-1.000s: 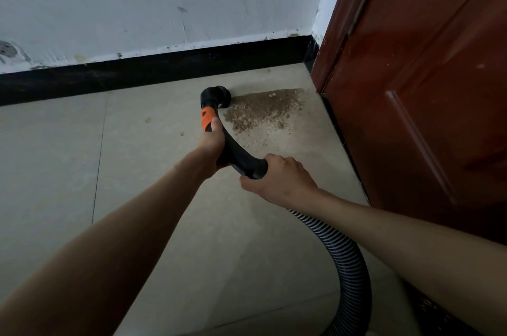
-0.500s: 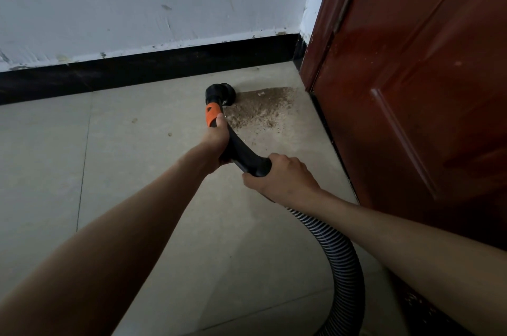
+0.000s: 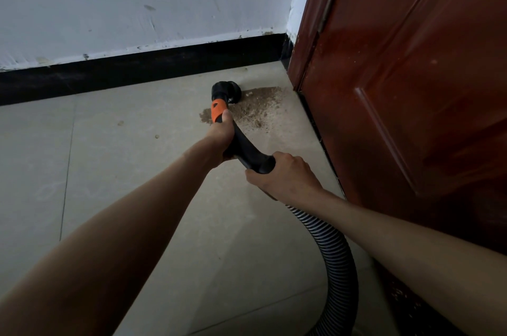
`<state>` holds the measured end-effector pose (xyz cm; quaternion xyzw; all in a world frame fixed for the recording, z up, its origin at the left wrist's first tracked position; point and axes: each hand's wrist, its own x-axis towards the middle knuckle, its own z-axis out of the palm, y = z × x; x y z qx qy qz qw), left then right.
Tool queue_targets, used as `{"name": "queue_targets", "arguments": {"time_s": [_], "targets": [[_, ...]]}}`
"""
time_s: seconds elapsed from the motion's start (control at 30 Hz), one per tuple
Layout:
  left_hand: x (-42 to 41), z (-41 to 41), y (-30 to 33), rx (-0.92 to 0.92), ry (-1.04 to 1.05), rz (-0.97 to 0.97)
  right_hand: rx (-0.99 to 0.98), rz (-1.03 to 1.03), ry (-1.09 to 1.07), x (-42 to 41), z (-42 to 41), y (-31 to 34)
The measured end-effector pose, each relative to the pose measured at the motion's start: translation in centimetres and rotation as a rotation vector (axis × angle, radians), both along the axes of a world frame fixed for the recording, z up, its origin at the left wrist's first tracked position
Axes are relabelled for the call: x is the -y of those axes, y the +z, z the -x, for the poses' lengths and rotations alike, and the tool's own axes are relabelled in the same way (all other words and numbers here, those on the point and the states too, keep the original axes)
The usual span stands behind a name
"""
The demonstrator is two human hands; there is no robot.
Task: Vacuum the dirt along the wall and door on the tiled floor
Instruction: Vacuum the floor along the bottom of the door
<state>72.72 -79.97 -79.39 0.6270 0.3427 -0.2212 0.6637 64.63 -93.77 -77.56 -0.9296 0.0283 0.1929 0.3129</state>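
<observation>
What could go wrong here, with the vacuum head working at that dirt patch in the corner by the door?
1. The nozzle sits at the left end of the dirt patch; grains close to the red door and its bottom gap could be missed or pushed underneath.
2. The ribbed hose loops along the door's foot, where it might snag or scatter the crumbs lying there.
3. Loose specks on the tile to the left sit outside the current path and may be left behind.
</observation>
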Motion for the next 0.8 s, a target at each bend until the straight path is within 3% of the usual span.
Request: {"name": "queue_targets", "arguments": {"time_s": [0.8], "targets": [[7.1,-3.7,0.3,0.093,-0.279,-0.107,0.026,-0.113,-0.252,4.9,-1.1,-1.5]]}}
